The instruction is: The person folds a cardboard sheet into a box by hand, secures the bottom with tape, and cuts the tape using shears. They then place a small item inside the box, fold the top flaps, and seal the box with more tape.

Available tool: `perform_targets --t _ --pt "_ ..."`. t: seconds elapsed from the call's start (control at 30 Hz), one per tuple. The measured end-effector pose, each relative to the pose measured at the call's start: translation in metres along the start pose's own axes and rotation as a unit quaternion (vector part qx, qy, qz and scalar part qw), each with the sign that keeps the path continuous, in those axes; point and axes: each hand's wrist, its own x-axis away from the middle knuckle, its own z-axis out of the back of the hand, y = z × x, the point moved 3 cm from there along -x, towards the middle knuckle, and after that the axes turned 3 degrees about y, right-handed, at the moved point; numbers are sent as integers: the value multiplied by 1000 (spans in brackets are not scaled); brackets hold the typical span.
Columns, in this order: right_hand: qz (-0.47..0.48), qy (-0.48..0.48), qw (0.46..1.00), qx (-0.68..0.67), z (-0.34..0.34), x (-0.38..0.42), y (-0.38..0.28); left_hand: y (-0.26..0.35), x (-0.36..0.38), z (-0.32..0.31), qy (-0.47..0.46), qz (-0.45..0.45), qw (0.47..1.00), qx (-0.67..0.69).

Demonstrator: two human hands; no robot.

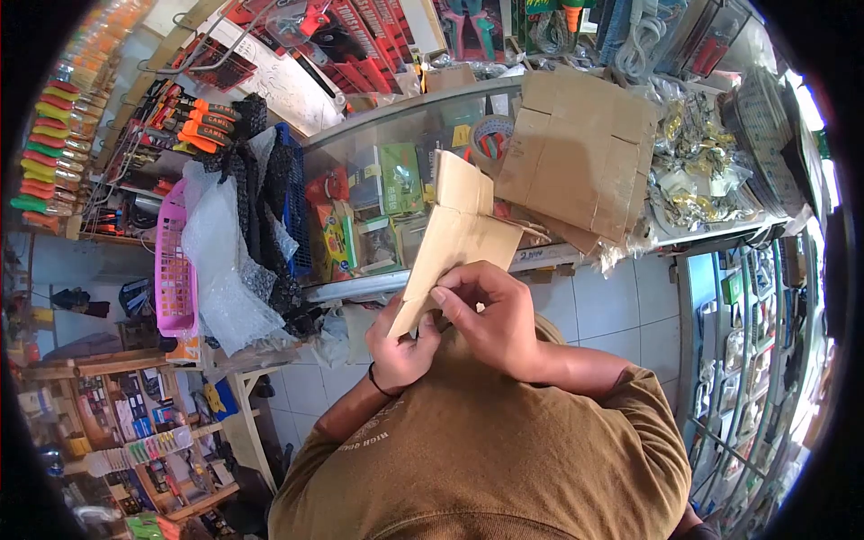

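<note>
A folded piece of brown cardboard is held up in front of my chest, tilted, with a crease and a raised flap at its far end. My left hand is closed around its lower left edge, thumb on the near side. My right hand has thumb and forefinger pinched together at the cardboard's near edge; the other fingers curl in, and part of the grip is hidden. Beyond it, a larger flattened cardboard sheet lies on the glass counter, beside a roll of tape.
A pink plastic basket with bubble wrap stands at the left end of the counter. Packets of small metal parts and a coiled roll sit at right. Brushes hang far left. A goods rack stands right.
</note>
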Motion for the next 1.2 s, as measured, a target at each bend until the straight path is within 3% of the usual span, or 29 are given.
perform_targets --t 0.17,0.57,0.63,0.67,0.73,0.87,1.2 --pt "-13 1 1000 29 0 0 -6 0 0 1 2 -2 1000 -7" --pt "80 -19 996 38 -8 6 -2 -2 8 -8 29 26 998 39" --pt "111 -56 992 -29 0 11 -3 0 5 -11 61 92 973 204" --pt "97 -64 991 -61 4 15 2 -1 4 -10 62 92 973 204" --pt "292 -27 950 -105 10 11 -4 -3 4 -10 57 105 972 204" --pt "285 -76 942 -162 11 11 -1 -1 7 -10 51 157 950 264" --pt "298 -110 932 -173 6 9 0 1 9 -5 45 116 961 248"
